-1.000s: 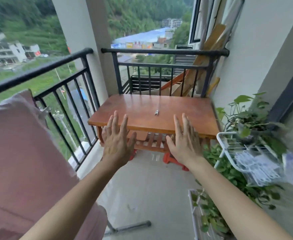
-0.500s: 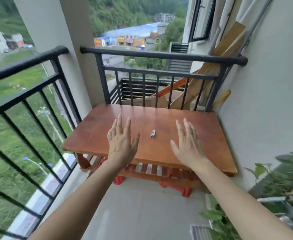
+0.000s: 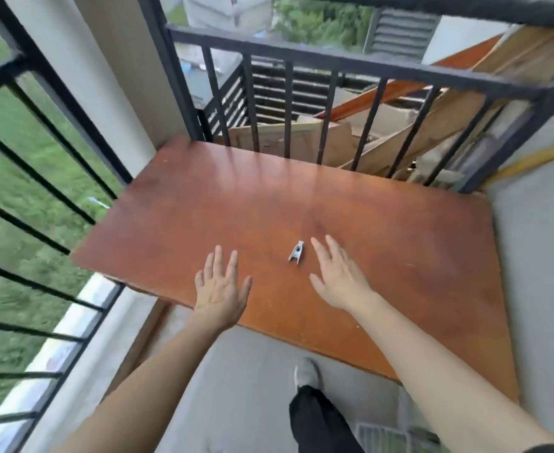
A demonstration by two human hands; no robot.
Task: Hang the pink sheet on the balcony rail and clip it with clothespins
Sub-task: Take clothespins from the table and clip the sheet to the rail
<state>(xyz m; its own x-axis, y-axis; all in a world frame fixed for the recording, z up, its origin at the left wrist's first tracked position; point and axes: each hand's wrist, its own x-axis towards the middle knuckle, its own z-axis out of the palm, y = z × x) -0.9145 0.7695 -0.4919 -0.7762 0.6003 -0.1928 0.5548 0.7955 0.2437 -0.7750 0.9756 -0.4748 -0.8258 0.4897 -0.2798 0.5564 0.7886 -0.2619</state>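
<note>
A small white clothespin [image 3: 296, 252] lies on the brown wooden table [image 3: 383, 243]. My right hand [image 3: 337, 274] hovers open just to the right of it, fingers spread and almost touching it. My left hand [image 3: 220, 286] is open over the table's near edge, a hand's width left of the clothespin. The black balcony rail [image 3: 43, 125] runs along the left and across the far side. The pink sheet is out of view.
Behind the far rail lie wooden planks and cardboard [image 3: 400, 132]. A concrete pillar [image 3: 105, 76] stands at the corner. My foot in a grey shoe [image 3: 306, 374] is on the tiled floor below the table. A white wall [image 3: 544, 256] closes the right side.
I have stepped closer to the table and looked down. Both hands have moved forward over the tabletop, the right one reaching beside the clothespin. The pink sheet and the plants have left the view.
</note>
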